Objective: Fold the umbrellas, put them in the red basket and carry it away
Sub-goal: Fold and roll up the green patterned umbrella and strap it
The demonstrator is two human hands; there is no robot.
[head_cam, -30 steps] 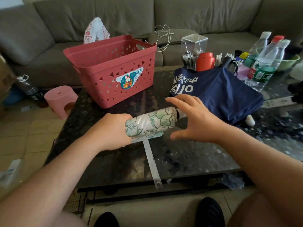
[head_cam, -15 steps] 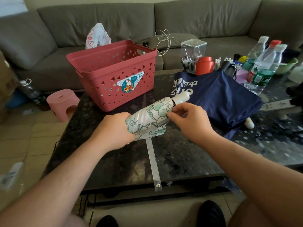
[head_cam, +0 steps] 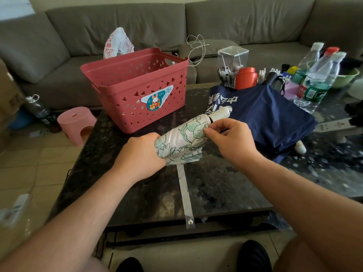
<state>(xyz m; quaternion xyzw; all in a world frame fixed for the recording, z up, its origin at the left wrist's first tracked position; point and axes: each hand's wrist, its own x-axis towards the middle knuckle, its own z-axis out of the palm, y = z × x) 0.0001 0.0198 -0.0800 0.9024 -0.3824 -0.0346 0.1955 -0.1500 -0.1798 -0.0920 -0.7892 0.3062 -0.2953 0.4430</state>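
A white umbrella with a green flower print is rolled up and held just above the dark table. My left hand grips its near end. My right hand pinches the fabric near the white handle, which points away from me. The umbrella's closing strap hangs loose toward the table's front edge. A navy umbrella lies folded flat on the table to the right. The red basket stands at the table's back left, and I see nothing inside it.
Water bottles, a red cup, a clear box of pens and small clutter crowd the table's back right. A grey sofa runs behind. A pink stool and a dark bottle stand on the floor left.
My right hand went from hovering open over the flowered umbrella to pinching its fabric near the handle. The umbrella's handle end has tilted up off the table.
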